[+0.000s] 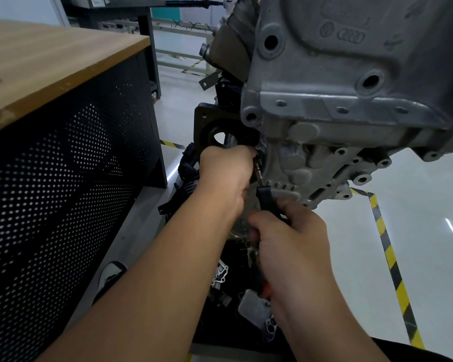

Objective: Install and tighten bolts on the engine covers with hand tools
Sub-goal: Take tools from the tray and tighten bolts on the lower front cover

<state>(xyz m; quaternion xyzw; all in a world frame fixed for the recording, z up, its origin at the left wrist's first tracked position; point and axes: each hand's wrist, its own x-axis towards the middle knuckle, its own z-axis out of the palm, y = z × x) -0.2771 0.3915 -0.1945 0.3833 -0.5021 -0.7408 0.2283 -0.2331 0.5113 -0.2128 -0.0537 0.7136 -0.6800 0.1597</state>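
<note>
A grey cast engine [351, 82] fills the upper right of the head view, with several bolt holes along its covers. My right hand [290, 239] grips the black handle of a hand tool [266, 201]; its thin metal shaft [258, 173] runs up toward the engine's lower left side. My left hand [225, 173] is closed around the shaft's upper end, fingertips pressed against the engine just below a black flange [207, 126] with a round opening. The tool tip and any bolt are hidden behind my left fingers.
A wooden-topped workbench [50, 66] with a black perforated front stands close on the left. Loose engine parts, among them a silver finned piece [256, 309], lie on the floor below my arms. Yellow-black tape [387, 244] marks the pale floor on the right. A shoe [110, 275] shows near the bench.
</note>
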